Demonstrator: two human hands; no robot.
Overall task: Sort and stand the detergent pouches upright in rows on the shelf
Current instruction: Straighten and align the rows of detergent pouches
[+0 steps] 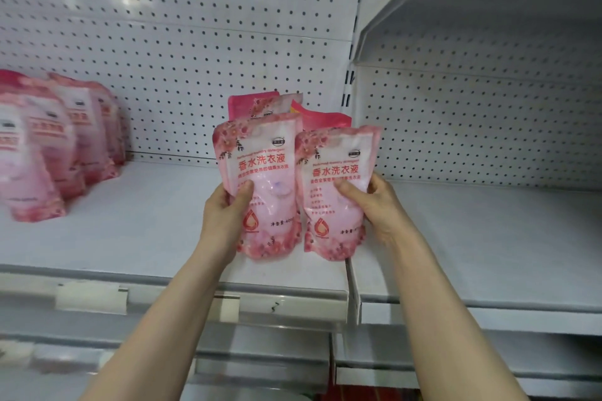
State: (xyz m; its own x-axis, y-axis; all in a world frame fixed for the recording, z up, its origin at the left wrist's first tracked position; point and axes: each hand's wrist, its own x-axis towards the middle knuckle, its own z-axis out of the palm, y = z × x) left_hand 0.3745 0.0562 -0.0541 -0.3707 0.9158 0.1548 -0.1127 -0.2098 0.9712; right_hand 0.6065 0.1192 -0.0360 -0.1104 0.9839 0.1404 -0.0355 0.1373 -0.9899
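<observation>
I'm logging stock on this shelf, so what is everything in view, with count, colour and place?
left-held pouch: one, pink, at shelf front
right-held pouch: one, pink, beside it
rear pouches: at least two, pink, behind the held pair
left row: at least three pouches, pink, upright, blurred, shelf's left
shelf: white, two bays
pegboard: white, back wall
upper shelf: one, white, top right
left hand: one, grips left-held pouch
right hand: one, grips right-held pouch
</observation>
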